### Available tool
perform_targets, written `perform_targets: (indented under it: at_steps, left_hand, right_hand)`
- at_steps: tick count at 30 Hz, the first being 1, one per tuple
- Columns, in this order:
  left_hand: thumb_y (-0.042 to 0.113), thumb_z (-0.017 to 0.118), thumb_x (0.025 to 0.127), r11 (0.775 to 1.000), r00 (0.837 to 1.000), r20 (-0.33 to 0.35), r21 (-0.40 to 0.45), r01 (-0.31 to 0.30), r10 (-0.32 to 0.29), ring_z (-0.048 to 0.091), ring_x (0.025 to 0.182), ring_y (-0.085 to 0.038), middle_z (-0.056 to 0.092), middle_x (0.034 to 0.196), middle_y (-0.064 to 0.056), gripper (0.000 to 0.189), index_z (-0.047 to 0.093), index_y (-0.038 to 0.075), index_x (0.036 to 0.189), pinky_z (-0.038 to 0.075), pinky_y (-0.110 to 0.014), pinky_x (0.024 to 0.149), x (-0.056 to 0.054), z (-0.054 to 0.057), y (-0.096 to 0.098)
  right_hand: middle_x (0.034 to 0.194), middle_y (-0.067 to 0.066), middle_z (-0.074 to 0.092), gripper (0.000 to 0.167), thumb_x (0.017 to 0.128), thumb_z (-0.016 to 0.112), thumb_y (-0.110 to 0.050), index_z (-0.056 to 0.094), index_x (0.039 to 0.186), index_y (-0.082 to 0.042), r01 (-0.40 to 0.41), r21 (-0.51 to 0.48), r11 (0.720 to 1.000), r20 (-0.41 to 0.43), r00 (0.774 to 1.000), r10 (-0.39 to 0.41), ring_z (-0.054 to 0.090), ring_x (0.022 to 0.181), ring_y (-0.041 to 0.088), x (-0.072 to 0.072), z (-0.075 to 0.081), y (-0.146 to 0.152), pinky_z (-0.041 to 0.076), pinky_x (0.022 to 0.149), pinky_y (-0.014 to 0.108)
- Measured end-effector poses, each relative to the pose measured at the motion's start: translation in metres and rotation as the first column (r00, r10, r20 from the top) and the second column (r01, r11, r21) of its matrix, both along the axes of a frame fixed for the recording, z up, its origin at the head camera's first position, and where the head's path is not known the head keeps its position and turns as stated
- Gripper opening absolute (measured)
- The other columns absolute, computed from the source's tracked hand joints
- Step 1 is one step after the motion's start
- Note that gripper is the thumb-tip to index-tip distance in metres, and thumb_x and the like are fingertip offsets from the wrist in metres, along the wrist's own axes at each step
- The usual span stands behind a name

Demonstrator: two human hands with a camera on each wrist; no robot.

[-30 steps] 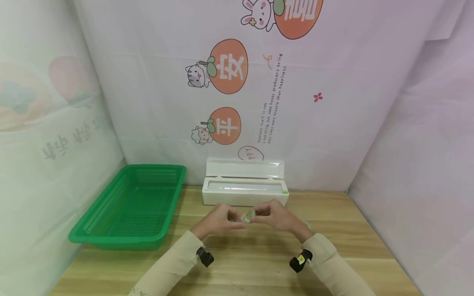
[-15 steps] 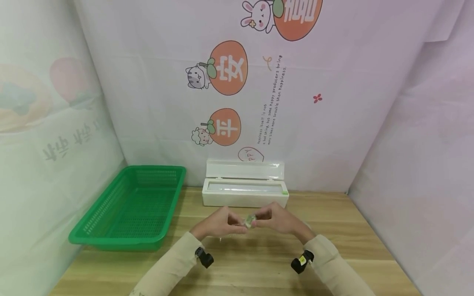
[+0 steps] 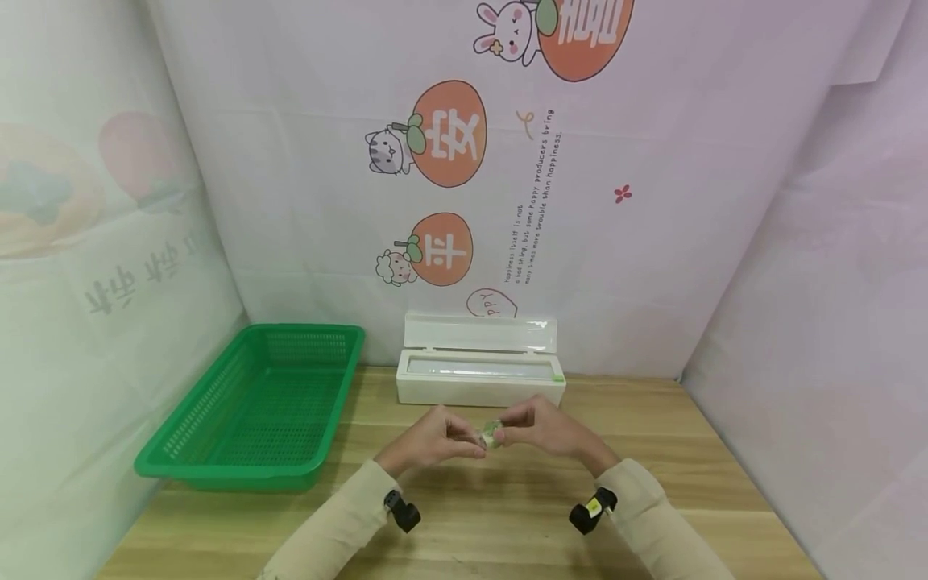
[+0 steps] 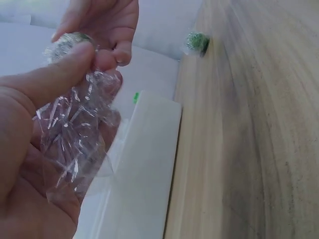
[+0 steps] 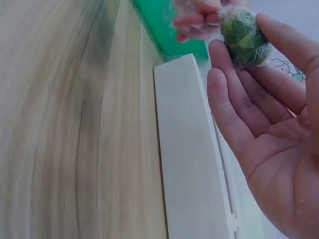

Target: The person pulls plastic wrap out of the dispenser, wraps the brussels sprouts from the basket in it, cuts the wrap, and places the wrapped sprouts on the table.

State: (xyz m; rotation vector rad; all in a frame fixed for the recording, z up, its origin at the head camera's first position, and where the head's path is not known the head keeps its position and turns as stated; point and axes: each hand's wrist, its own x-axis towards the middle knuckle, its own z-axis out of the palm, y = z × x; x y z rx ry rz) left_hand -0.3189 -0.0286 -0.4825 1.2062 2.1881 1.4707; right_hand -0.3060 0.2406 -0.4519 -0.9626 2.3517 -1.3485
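A small round green leafy vegetable (image 5: 243, 37), wrapped in clear cling film, is held between both hands above the table. My right hand (image 3: 547, 428) pinches it between thumb and fingertips; in the right wrist view the other fingers lie loosely curled below. My left hand (image 3: 432, 439) pinches the film at the other side of the vegetable. Crumpled loose cling film (image 4: 75, 134) trails over the left palm in the left wrist view. A second film-wrapped green ball (image 4: 197, 43) lies on the table beyond; the right forearm mostly hides it in the head view.
Behind the hands stands a white cling film dispenser (image 3: 478, 392) with its lid raised against the back wall. A green plastic basket (image 3: 319, 461) sits at the left on the wooden table (image 3: 507, 532). White printed cloth walls enclose the back and sides.
The wrapped vegetable has turned slightly between the fingers. A strand of film that hung below my left hand half a second ago no longer shows. Both hands stay almost in place.
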Motion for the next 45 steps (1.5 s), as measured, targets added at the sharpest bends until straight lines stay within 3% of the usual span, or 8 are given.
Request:
perform_targets:
  at_steps: [5,7,9,14,18,22,38,45]
  left_hand:
    - [0.028,0.081,0.095,0.993,0.990,-0.075,0.001,-0.116,0.116,0.076,0.101,-0.013,0.082,0.109,-0.001,0.022,0.081,0.012,0.109,0.063,-0.035,0.093,0.003,-0.001,-0.002]
    - [0.029,0.084,0.092,0.978,0.957,-0.201,0.022,-0.209,0.209,0.075,0.108,-0.015,0.080,0.113,0.000,0.027,0.080,0.014,0.113,0.062,-0.039,0.098,0.005,0.001,-0.004]
    - [0.026,0.088,0.088,0.955,0.875,-0.386,0.068,-0.288,0.291,0.073,0.108,-0.016,0.079,0.113,0.000,0.031,0.079,0.013,0.115,0.062,-0.039,0.097,0.008,0.004,-0.005]
    - [0.015,0.091,0.083,0.936,0.585,-0.740,0.178,-0.304,0.331,0.073,0.096,-0.016,0.078,0.101,-0.002,0.026,0.079,0.008,0.105,0.063,-0.028,0.086,0.012,0.011,-0.001]
    - [0.016,0.092,0.081,0.935,0.487,-0.812,0.189,-0.300,0.321,0.071,0.090,-0.013,0.077,0.096,-0.001,0.024,0.080,0.007,0.101,0.061,-0.020,0.082,0.015,0.010,0.006]
    - [0.018,0.092,0.081,0.929,0.487,-0.805,0.203,-0.310,0.339,0.072,0.086,-0.012,0.078,0.092,0.000,0.023,0.081,0.008,0.098,0.061,-0.018,0.079,0.016,0.005,0.010]
    - [0.013,0.090,0.083,0.917,0.644,-0.653,0.271,-0.293,0.399,0.076,0.082,-0.013,0.082,0.094,-0.005,0.024,0.080,0.006,0.104,0.064,-0.025,0.074,0.015,0.000,0.019]
    - [0.015,0.088,0.085,0.936,0.683,-0.645,0.174,-0.306,0.343,0.076,0.083,-0.013,0.081,0.098,-0.006,0.027,0.079,0.004,0.109,0.064,-0.026,0.075,0.014,0.007,0.018]
  right_hand:
    - [0.111,0.010,0.081,0.024,0.106,0.066,-0.024,0.078,0.119,-0.008,0.055,-0.010,0.998,0.034,0.998,-0.055,0.075,0.105,0.043,0.001,0.001,0.000,0.063,0.094,0.052]
    - [0.113,0.011,0.081,0.026,0.105,0.067,-0.026,0.078,0.120,-0.007,0.106,-0.010,0.994,0.053,0.993,-0.105,0.075,0.106,0.044,0.001,0.001,0.001,0.062,0.095,0.055]
    - [0.115,0.012,0.080,0.028,0.105,0.068,-0.027,0.077,0.121,-0.006,0.149,-0.010,0.989,0.069,0.987,-0.148,0.075,0.107,0.042,0.000,0.000,0.001,0.062,0.095,0.056]
    - [0.116,0.013,0.079,0.029,0.105,0.068,-0.028,0.077,0.120,-0.006,0.185,-0.007,0.983,0.086,0.979,-0.183,0.077,0.106,0.033,-0.002,-0.001,0.003,0.062,0.097,0.056]
    - [0.119,0.015,0.078,0.030,0.105,0.068,-0.029,0.076,0.122,-0.005,0.173,-0.023,0.985,0.099,0.981,-0.170,0.077,0.106,0.030,-0.001,0.000,0.001,0.063,0.097,0.050]
    - [0.120,0.014,0.078,0.032,0.104,0.069,-0.030,0.076,0.123,-0.006,0.172,-0.032,0.985,0.121,0.978,-0.167,0.077,0.106,0.026,0.000,0.001,-0.003,0.064,0.095,0.041]
    - [0.118,0.017,0.079,0.034,0.105,0.068,-0.028,0.075,0.123,0.000,0.236,-0.091,0.968,0.181,0.959,-0.217,0.077,0.108,0.035,0.009,0.007,-0.013,0.064,0.095,0.037]
    - [0.117,0.017,0.079,0.033,0.106,0.066,-0.027,0.075,0.122,0.000,0.235,-0.067,0.970,0.166,0.961,-0.221,0.077,0.108,0.036,0.010,0.010,-0.019,0.064,0.096,0.041]
